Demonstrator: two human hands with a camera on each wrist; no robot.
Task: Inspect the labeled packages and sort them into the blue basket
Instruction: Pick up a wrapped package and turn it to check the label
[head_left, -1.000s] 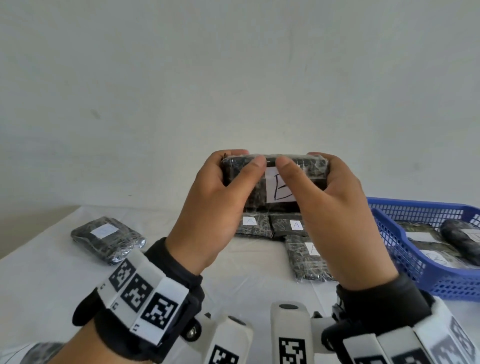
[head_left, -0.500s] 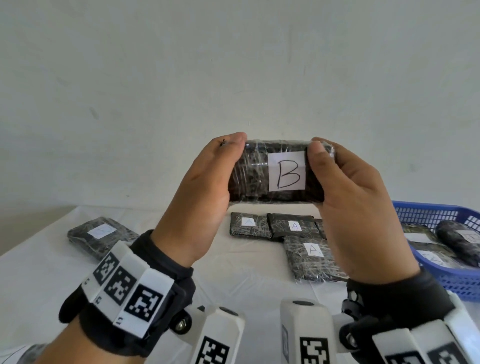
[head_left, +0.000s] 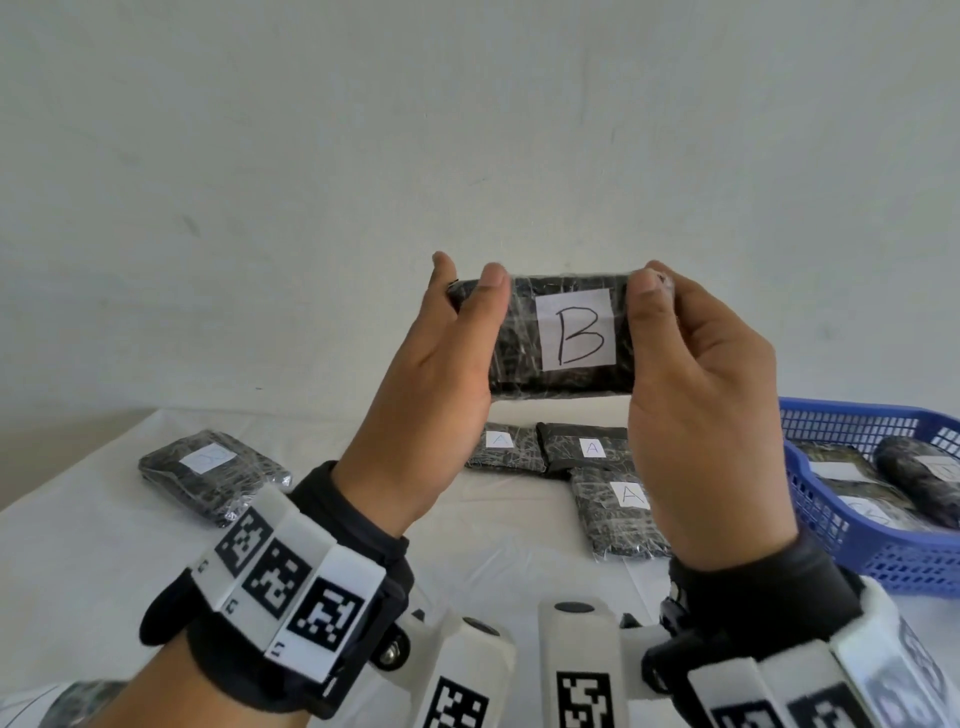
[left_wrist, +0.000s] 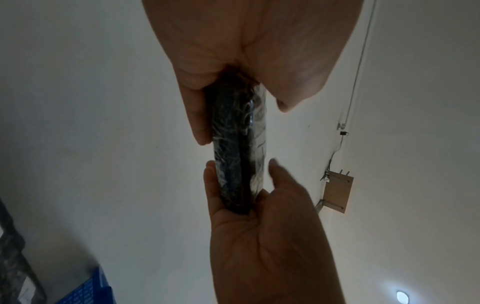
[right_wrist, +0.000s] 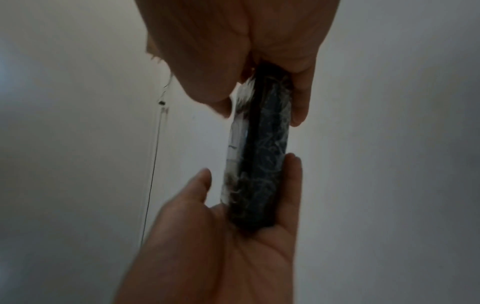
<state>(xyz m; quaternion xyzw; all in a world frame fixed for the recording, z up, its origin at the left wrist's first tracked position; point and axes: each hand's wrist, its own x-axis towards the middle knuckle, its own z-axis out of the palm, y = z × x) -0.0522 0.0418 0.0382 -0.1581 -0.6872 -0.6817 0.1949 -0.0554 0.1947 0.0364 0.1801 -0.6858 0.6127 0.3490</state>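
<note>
- Package B (head_left: 563, 338): a dark, plastic-wrapped bundle held up in the air above the table (head_left: 104, 561), its white label marked "B" turned toward the head camera.
- Left hand (head_left: 441, 395): grips the left end of package B, thumb on the labeled face and fingers behind it; the wrist views show the bundle edge-on, pinched between thumb and fingers.
- Right hand (head_left: 701, 405): grips the right end of package B in the same way, thumb just beside the label.
- Blue basket (head_left: 872, 525): stands on the table, below and to the right of package B; it holds several dark wrapped packages (head_left: 914, 467) whose labels cannot be read.
- Packages marked A (head_left: 592, 449): three lie on the table directly below package B, close together.
- Lone package (head_left: 213, 473): lies on the table below and well to the left of package B; its label is too faint to read.
</note>
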